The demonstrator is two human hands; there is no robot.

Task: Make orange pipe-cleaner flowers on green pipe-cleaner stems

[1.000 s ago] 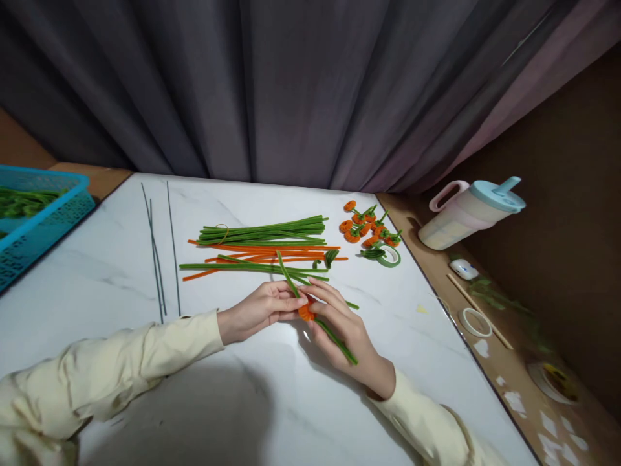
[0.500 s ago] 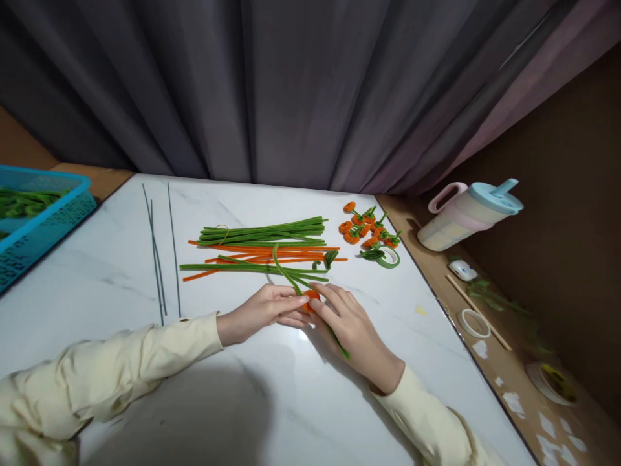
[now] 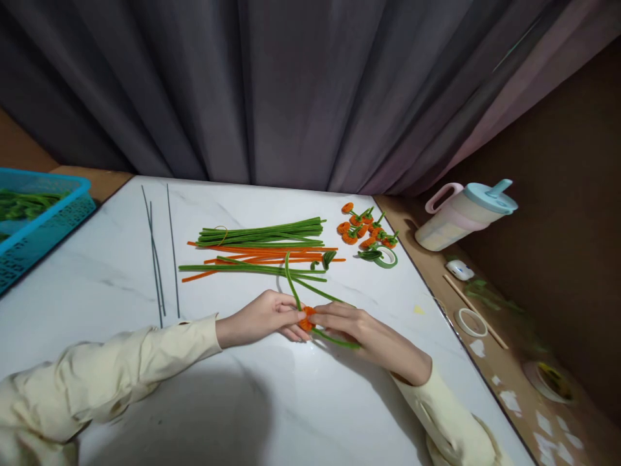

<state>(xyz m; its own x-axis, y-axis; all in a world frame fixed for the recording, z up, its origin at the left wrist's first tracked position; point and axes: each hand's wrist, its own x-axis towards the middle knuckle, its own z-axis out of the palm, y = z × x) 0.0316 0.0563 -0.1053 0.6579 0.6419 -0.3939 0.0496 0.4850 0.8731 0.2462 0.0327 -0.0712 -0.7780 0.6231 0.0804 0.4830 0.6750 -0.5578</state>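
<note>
Between thumb and fingers, my left hand (image 3: 272, 317) holds a small orange pumpkin-shaped pipe-cleaner piece (image 3: 306, 318) just above the table. My right hand (image 3: 352, 327) pinches the same piece from the other side, its fingertips together. Green pipe cleaner (image 3: 293, 285) sticks up from the piece, and another green length (image 3: 337, 340) runs out below it toward my right palm. Beyond my hands lie loose green pipe cleaners (image 3: 252, 269), orange pipe cleaners (image 3: 272, 250) and a tied green bundle (image 3: 262, 232). The fingers partly hide the orange piece.
Several finished orange pieces with green stems (image 3: 361, 224) lie at the back right beside a green tape roll (image 3: 387, 257). Thin wires (image 3: 173, 252) and a blue basket (image 3: 53, 210) are at left. A tumbler (image 3: 460, 217) and white tape roll (image 3: 471, 321) stand along the right side.
My right hand has turned flatter and shifted right, uncovering more of the orange piece. The upright green end has swung more vertical, and the lower green length now shows beside my right hand.
</note>
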